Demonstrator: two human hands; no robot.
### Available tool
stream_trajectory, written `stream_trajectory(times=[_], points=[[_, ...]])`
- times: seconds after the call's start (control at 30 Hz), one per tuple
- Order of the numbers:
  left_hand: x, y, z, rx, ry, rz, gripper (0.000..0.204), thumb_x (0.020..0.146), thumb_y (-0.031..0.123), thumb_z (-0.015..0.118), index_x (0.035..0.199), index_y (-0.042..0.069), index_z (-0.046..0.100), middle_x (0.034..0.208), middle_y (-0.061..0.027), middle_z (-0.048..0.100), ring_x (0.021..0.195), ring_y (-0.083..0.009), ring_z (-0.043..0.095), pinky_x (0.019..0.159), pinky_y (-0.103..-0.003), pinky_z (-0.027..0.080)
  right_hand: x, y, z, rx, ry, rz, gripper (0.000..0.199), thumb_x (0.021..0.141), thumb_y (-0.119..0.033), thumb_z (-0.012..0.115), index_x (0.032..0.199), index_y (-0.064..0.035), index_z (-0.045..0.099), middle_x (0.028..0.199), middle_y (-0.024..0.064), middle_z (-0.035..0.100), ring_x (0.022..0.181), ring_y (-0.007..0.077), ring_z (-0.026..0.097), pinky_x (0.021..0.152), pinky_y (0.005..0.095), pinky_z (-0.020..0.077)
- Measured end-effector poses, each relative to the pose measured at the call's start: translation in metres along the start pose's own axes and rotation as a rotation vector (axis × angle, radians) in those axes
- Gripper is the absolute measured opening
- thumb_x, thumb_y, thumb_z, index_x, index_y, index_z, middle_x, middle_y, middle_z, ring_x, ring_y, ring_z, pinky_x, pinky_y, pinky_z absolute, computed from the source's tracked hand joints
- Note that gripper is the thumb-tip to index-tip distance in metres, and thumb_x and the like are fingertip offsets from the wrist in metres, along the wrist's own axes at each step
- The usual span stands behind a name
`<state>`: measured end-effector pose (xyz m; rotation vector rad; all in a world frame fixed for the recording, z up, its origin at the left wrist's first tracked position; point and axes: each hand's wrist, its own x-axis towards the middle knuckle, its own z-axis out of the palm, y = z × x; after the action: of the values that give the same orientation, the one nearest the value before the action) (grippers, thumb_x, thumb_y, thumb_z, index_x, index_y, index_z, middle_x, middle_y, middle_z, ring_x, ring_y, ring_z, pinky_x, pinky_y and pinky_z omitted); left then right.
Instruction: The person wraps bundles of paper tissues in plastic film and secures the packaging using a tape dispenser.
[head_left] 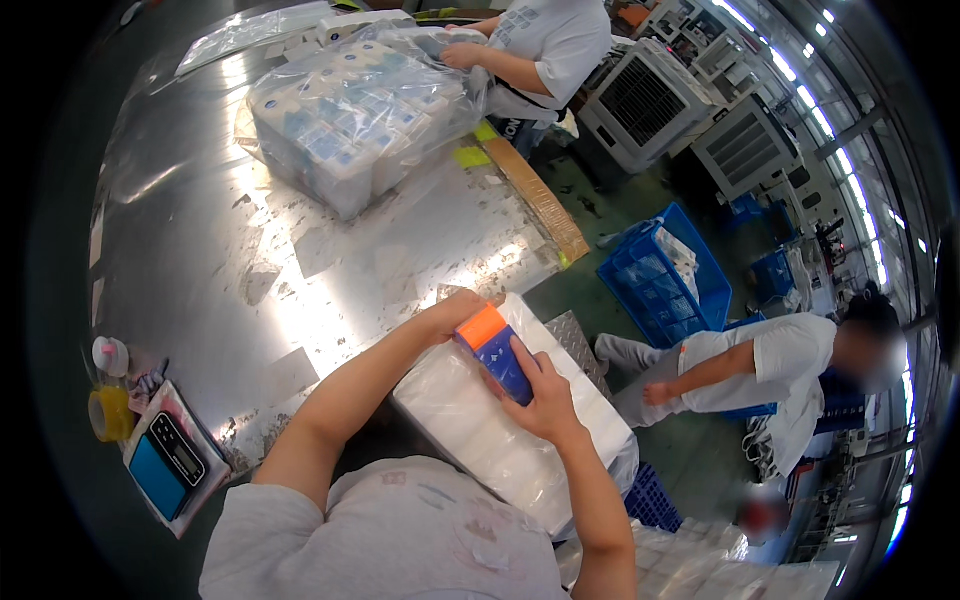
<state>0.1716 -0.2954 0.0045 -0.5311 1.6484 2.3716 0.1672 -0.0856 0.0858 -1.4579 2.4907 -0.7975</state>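
My right hand (545,398) is closed around a blue box-shaped thing with an orange end (510,368), its kind not clear. The thing lies slanted over a white bundle wrapped in clear plastic film (490,440), directly in front of my body. At the bundle's far left corner, my left hand (458,313) is right beside the orange end. Its fingers are mostly hidden there, so whether they grip anything does not show.
A metal table (200,230) stretches ahead, with a large clear bag of packs (350,110) handled by a person (545,50). A digital scale (172,460) and yellow tape roll (110,414) sit left. Another person (740,375) is right, near a blue crate (665,280).
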Motion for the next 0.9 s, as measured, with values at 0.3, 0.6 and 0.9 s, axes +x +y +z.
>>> stream_trajectory(times=[0.3,0.6,0.9], points=[[0.03,-0.008,0.001,0.602,0.288,0.383,0.062,0.082,0.05,0.052,0.053,-0.005,0.051,0.046,-0.0193,0.045,0.041,-0.0223,0.038,0.047,-0.04,0.035,-0.008,-0.011,-0.016,-0.18,0.001,0.002,0.067,0.07,-0.029,0.068,0.13,-0.0146,0.042,0.079,0.0154,0.046,0.063,0.0317,0.055,0.054,0.0396,0.0468],[0.068,0.003,-0.066,0.742,0.443,0.278,0.059,0.084,0.047,0.049,0.059,-0.006,0.054,0.049,-0.0185,0.046,0.045,-0.0299,0.042,0.053,-0.043,0.037,-0.078,0.008,-0.092,-0.32,-0.089,0.131,0.057,0.07,-0.031,0.066,0.123,-0.0196,0.051,0.08,0.0154,0.049,0.059,0.0313,0.055,0.055,0.0375,0.048],[0.088,-0.095,-0.037,0.795,0.267,0.03,0.064,0.084,0.054,0.038,0.083,-0.005,0.063,0.091,-0.0255,0.061,0.088,-0.0368,0.058,0.079,-0.042,0.043,-0.075,0.023,-0.07,-0.352,-0.254,0.234,0.054,0.071,-0.035,0.062,0.123,-0.0201,0.051,0.084,0.0188,0.051,0.063,0.0338,0.057,0.057,0.0389,0.0484]])
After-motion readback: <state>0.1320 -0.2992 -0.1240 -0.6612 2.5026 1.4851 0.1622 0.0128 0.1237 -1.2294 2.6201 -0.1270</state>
